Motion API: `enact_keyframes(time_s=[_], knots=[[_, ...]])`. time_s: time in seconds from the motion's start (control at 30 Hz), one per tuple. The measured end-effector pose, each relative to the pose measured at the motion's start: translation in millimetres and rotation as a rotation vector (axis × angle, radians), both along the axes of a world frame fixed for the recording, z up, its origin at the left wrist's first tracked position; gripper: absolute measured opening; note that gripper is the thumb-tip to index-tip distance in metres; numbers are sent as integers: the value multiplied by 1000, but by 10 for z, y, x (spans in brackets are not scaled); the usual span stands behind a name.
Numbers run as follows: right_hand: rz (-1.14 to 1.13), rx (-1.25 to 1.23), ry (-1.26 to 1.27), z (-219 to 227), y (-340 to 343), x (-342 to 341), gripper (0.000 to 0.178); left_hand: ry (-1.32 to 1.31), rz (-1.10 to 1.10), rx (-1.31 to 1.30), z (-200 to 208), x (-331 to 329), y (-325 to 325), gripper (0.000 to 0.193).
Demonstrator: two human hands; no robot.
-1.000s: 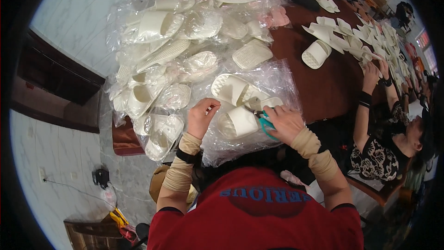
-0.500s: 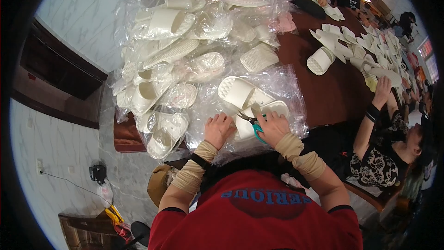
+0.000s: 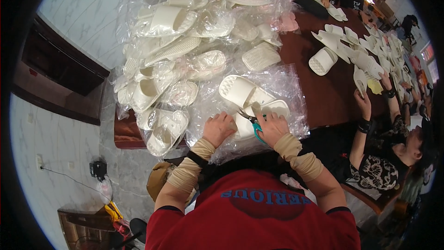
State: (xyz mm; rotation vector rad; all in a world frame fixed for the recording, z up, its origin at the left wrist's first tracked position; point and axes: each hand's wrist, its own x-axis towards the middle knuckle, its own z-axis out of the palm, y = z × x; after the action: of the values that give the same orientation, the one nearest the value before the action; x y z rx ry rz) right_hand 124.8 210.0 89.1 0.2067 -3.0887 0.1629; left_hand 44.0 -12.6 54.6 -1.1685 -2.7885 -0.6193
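Two white slippers lie on clear plastic in front of me, the farther slipper [image 3: 233,88] angled beside the nearer slipper [image 3: 279,107]. My left hand [image 3: 218,128] has its fingers curled over the left edge of the nearer slipper. In my right hand [image 3: 274,128] is a pair of scissors [image 3: 257,131] with teal handles. Their dark blades stand apart, pointing left and away over the nearer slipper. The right fingertips also rest at that slipper's side. Whether the blades touch anything is hard to make out.
Bagged white slippers [image 3: 166,23] are heaped at the left and far side of the brown table [image 3: 319,97]. Loose white slippers [image 3: 323,60] cover its right part. A co-worker's hands [image 3: 363,99] handle white slippers there; more people sit farther off.
My hands and the scissors stay almost where they were. At the right, the co-worker's hands have lifted white slippers from the pile.
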Motion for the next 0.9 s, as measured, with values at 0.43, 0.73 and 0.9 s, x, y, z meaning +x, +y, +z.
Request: enact_keyframes(time_s=[0.43,0.73,0.9], knots=[[-5,4,48,-119,4,20,50,-26,6,67,-76,-166,-209,14],[-13,3,26,-92,4,21,53,-111,-75,184,187,-220,-285,8],[29,42,-14,121,13,-9,52,-150,3,257,389,-219,-207,8]])
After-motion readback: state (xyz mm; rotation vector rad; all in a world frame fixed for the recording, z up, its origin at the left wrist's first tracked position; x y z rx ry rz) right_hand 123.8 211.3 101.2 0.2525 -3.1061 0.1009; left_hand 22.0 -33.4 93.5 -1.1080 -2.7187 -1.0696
